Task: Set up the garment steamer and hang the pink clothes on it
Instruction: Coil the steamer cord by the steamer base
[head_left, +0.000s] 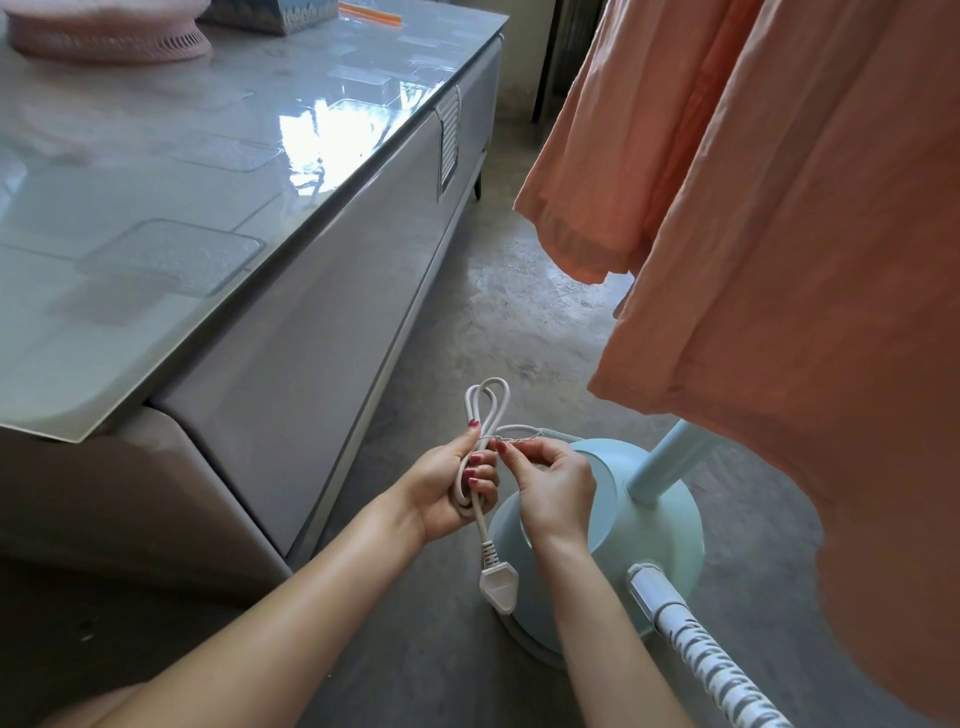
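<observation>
Nearest, at lower right: one ribbed white hose (711, 670), running up to the steamer base (613, 525) on the floor. One white plug (500, 586), dangling below the left hand (451, 488). Left hand clenched round the folded cord (485, 415), loops standing above the fist; right hand (553, 491) pinching a thin wire tie (519, 441) at the bundle's waist, apparently undoing it. One pale blue pole (670, 462), rising from the base toward the pink clothes (779, 234), already hung above at the right, hems close over the base.

Risks, as judged: tie snagging or fraying against the cord if pulled hard; loops springing loose and the plug knocking the base once freed; slack cord tangling with the hose; hems brushing the hands or catching on the pole.

Further left: one glossy bench (182, 182) with one vent panel (449, 140) on its side. On it, far back: one pink mesh cover (104, 36), one patterned box (280, 13), one orange strip (371, 14).

Count: two hands, one cord, one plug, one tie.
</observation>
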